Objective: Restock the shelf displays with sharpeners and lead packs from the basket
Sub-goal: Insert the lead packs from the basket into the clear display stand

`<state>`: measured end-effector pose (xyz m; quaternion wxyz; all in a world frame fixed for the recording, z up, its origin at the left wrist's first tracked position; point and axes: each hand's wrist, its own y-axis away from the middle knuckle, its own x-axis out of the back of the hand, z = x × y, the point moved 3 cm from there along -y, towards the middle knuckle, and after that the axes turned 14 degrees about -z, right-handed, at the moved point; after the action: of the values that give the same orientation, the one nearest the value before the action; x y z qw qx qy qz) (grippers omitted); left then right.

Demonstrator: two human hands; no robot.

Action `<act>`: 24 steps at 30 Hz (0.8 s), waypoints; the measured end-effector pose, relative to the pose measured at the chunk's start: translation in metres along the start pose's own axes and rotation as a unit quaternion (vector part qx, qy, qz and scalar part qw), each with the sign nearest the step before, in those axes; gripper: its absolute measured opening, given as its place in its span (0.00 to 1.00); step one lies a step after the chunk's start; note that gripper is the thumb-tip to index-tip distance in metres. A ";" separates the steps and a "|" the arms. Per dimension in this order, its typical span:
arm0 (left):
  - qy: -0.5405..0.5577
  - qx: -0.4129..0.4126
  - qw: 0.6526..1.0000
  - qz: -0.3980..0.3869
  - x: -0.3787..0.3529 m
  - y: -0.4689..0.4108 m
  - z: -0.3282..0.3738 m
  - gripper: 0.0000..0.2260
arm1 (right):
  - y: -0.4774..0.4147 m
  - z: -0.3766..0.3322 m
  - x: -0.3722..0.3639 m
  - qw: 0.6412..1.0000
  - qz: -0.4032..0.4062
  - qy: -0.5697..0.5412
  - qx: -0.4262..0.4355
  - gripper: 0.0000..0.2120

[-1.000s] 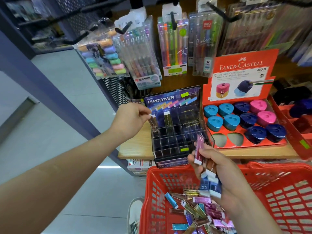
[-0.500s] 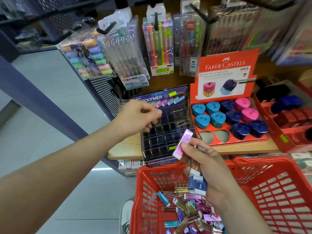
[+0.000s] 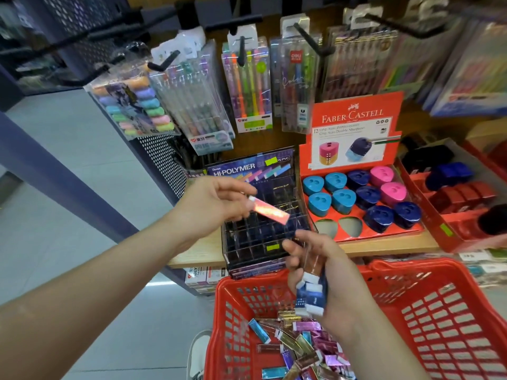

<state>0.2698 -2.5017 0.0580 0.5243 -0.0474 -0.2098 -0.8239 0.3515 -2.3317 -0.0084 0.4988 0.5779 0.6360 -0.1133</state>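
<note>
Stationery aisle: wooden shelf (image 3: 203, 250) with pen blister packs (image 3: 247, 86) hanging on pegs behind it.

Item in hand: one pink foil lead pack (image 3: 270, 212), lying near-level in the air just above the Hi-Polymer slotted display rack (image 3: 258, 239) and not touching it. The left hand (image 3: 211, 207) is pinching it by the white-capped end, fingers (image 3: 241, 201) clamped there, and the long foil body is sticking out free toward the right.

Reserve stock: the right hand (image 3: 326, 272) is holding a bundle of lead packs (image 3: 311, 292), blue and copper, fingers curled round them, over the near rim of the red basket (image 3: 411, 266). Loose lead packs (image 3: 301, 344) are lying heaped in the basket's left corner.

Step judged: seating the pink pack in a rack slot; most slots are looking vacant.

Handling note: the pack is needing a turn to upright, free end down, then a straight lowering into one cell. The dividers are looking thin, so a skewed entry is probably going to catch an edge. A cap-only pinch is leaving the body free to swing, so a slow descent is advisable.

Adjacent: Faber-Castell sharpener tray (image 3: 356, 119) standing just right of the rack, with blue, navy and pink sharpeners (image 3: 343, 200) sitting in it and two front wells (image 3: 337, 227) showing vacant.
</note>
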 end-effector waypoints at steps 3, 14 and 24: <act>-0.058 -0.004 0.995 0.085 0.021 -0.007 -0.001 0.06 | -0.001 -0.002 0.003 0.997 -0.027 -0.078 0.004 0.09; -0.277 -0.017 0.948 0.153 0.041 -0.027 -0.005 0.04 | -0.001 -0.011 0.009 0.999 -0.040 0.003 0.008 0.13; -0.331 -0.071 0.931 0.137 0.019 -0.051 0.003 0.03 | 0.000 -0.009 0.012 0.995 -0.079 -0.054 0.006 0.21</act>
<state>0.2159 -2.4979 0.0518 0.5283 -0.3829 -0.3040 -0.6942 0.3493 -2.3172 -0.0132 0.5182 0.5216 0.6514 -0.1874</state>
